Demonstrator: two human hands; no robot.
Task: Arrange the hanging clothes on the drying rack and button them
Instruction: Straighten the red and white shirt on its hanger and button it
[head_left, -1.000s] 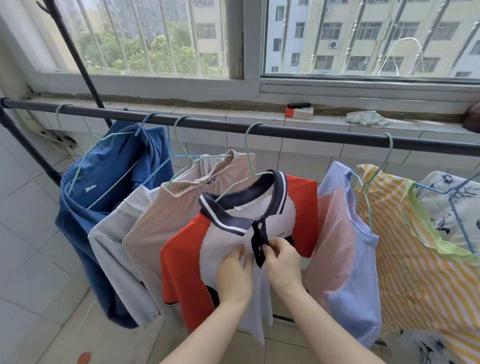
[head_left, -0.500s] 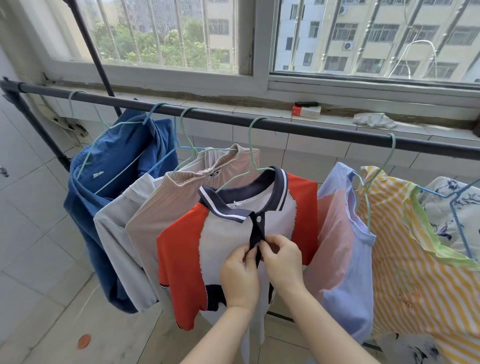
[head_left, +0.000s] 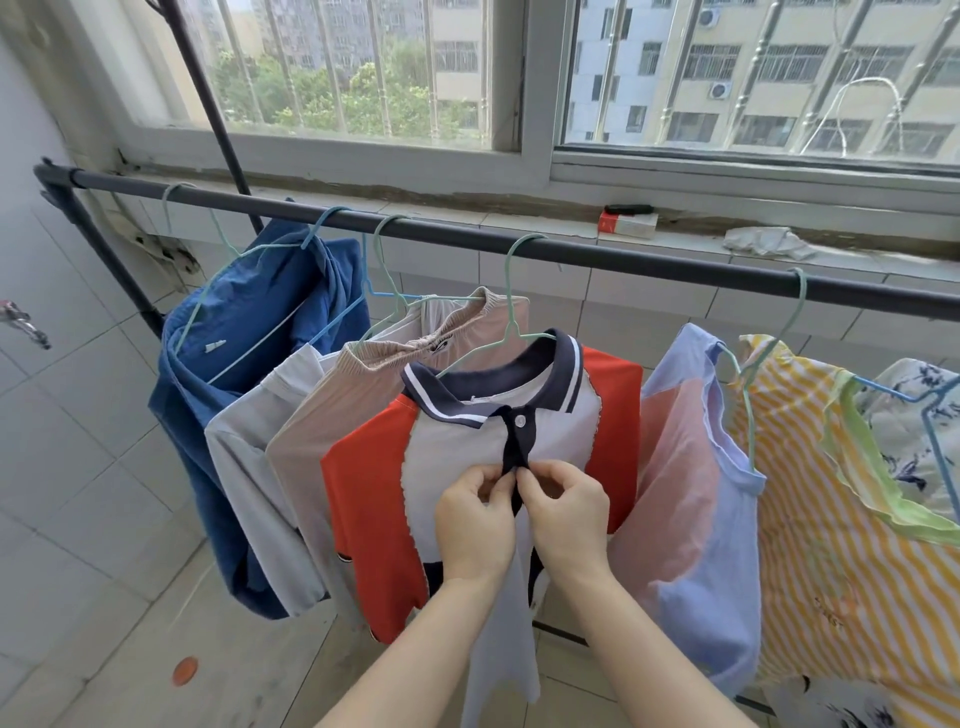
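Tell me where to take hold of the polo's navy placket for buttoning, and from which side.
Pinch the navy placket just below the fastened white button, one edge per hand, from the front. It hangs as a narrow vertical strip facing outward, with both edges free to fingertips, as the left hand and right hand pinch it now.

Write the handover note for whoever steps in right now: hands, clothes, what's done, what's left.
Left hand and right hand: both pinch the navy placket of the red-and-white polo shirt, below its top button.
The polo shirt hangs on the drying rack, between a beige top and a pink-and-lilac top.
Done: top button looks fastened.
Left: the placket lower down, hidden under the hands; then whatever else on the rack needs buttoning.
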